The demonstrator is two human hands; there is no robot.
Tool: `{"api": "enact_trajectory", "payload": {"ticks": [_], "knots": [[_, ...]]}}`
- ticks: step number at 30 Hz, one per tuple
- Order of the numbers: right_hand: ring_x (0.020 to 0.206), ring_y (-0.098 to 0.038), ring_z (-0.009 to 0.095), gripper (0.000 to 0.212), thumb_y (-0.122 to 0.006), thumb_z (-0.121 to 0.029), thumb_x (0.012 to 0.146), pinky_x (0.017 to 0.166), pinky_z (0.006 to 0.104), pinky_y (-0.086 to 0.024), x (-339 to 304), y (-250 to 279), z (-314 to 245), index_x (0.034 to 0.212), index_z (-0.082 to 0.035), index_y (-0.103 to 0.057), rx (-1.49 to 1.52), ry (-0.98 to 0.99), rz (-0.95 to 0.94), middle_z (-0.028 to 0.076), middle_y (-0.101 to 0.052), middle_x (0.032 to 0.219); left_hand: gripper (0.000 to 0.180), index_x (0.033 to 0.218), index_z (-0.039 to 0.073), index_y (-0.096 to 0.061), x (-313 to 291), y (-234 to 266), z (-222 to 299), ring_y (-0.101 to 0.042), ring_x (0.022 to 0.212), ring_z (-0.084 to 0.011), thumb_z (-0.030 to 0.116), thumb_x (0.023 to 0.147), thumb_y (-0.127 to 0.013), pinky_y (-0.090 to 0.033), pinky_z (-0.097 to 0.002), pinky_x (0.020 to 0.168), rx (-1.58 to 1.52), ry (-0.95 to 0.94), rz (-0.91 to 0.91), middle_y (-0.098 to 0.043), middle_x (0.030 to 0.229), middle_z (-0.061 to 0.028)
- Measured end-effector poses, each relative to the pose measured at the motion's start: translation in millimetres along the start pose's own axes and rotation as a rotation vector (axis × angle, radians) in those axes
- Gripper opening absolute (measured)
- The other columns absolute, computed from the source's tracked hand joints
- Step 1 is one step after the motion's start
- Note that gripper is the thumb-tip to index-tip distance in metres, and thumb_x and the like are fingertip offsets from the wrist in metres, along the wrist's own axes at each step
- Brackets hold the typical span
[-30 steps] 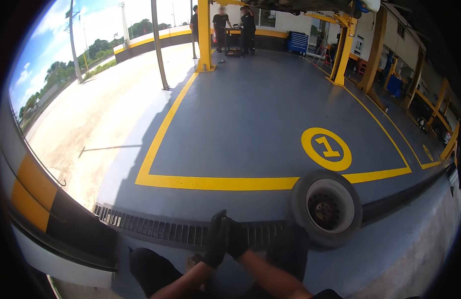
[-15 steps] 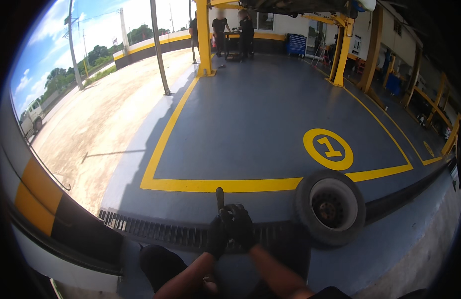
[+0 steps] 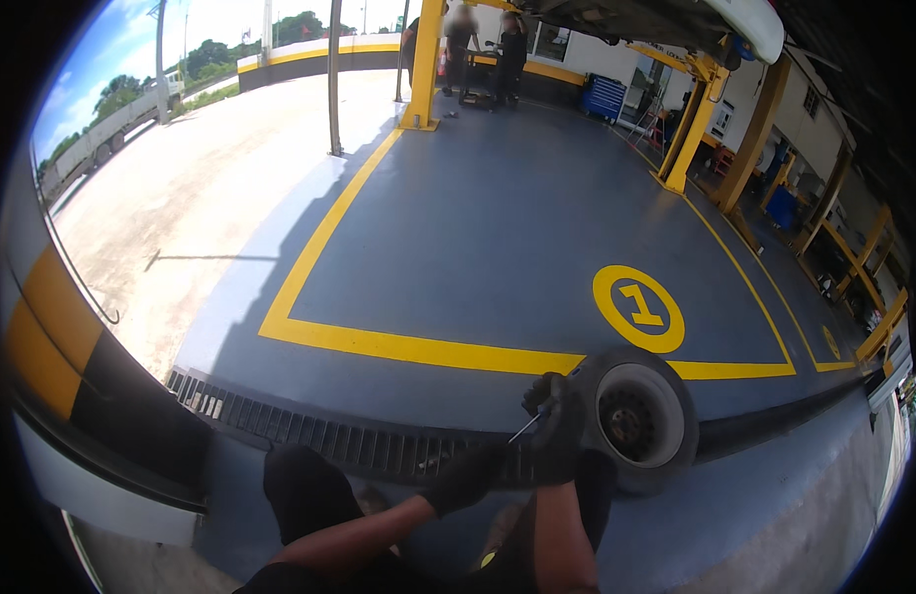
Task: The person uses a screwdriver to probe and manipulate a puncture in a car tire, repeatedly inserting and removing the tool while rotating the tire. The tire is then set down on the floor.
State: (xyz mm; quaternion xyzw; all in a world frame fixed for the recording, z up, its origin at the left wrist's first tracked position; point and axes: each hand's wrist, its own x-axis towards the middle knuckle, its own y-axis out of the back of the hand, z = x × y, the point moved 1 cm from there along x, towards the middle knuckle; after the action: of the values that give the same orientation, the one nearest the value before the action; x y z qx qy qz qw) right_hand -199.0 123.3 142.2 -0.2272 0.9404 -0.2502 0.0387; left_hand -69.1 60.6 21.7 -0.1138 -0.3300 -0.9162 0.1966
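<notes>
Both my hands wear black gloves. My right hand (image 3: 559, 426) is closed around a tool with a thin metal shaft (image 3: 524, 427), just left of an upright tyre on a steel wheel (image 3: 601, 442). The shaft slants down and left out of the fingers; the tool's handle is mostly hidden by the glove. Close to the shaft's lower end is my left hand (image 3: 466, 479), its fingers drawn together. Whether it grips the shaft is hard to make out. The tyre stands beside my right knee, its rim facing up and toward me.
A slotted floor drain (image 3: 319, 436) runs across in front of my knees. Beyond lies a yellow floor line (image 3: 418, 347). Yellow lift posts (image 3: 424, 69) stand farther back beneath a raised vehicle (image 3: 666, 20). People (image 3: 511, 54) are by a bench; a blue tool cabinet (image 3: 604, 97) is behind.
My hands have moved right, toward the tyre, and apart from each other. The tool's dark handle stood upright above them before; now its shaft slants down-left. The view has shifted slightly.
</notes>
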Motion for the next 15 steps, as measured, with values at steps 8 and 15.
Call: {"api": "enact_trajectory", "payload": {"ticks": [8, 15], "knots": [[0.068, -0.054, 0.009, 0.03, -0.053, -0.032, 0.106, 0.06, 0.0284, -0.046, 8, 19, 10, 0.101, -0.004, -0.063, -0.079, 0.03, -0.062, 0.001, -0.058, 0.081, 0.032, 0.13, 0.0, -0.058, 26, 40, 6, -0.066, 0.105, -0.0246, 0.022, 0.106, -0.052, -0.052, -0.0382, 0.092, -0.699, 0.383, 0.3, -0.067, 0.113, -0.0121], [0.083, -0.069, 0.036, 0.032, -0.056, -0.025, 0.102, 0.069, 0.0449, -0.055, -32, -11, 69, 0.128, -0.007, -0.056, -0.915, 0.49, -0.494, 0.017, -0.069, 0.1, 0.031, 0.121, 0.001, -0.062, 44, 83, 39, -0.063, 0.107, -0.0181, 0.026, 0.11, -0.047, -0.05, -0.0347, 0.095, -0.616, 0.307, 0.299, -0.066, 0.116, -0.0095]]}}
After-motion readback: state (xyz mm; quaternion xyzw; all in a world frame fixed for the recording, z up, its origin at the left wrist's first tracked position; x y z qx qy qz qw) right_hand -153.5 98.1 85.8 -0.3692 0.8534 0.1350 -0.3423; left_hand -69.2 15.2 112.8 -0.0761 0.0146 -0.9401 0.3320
